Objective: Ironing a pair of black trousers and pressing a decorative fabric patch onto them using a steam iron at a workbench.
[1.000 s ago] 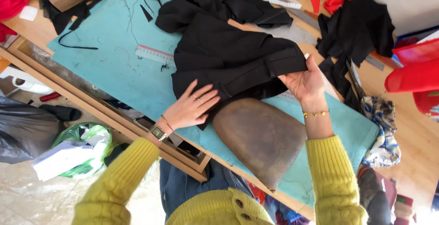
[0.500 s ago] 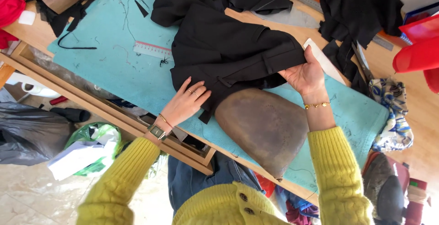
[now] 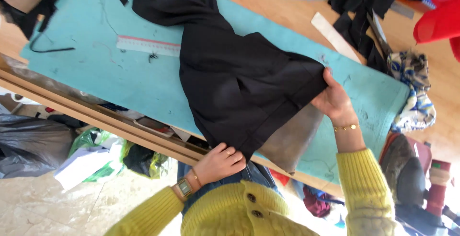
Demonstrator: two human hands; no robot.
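A large black cloth lies spread over the turquoise mat on the table. My left hand pinches the cloth's near corner at the table's front edge. My right hand grips its right edge and holds it up a little. Under the cloth a brown rounded leather pad shows only partly. I wear yellow knitted sleeves, a watch on the left wrist and a gold bracelet on the right.
A clear ruler lies on the mat left of the cloth, a pale strip to the right. More black fabric, a patterned cloth and a red object sit at the right. Bags lie on the floor.
The black cloth has been drawn toward me over the brown pad, now mostly covering it. My left hand moved from flat on the mat to gripping the cloth's near corner.
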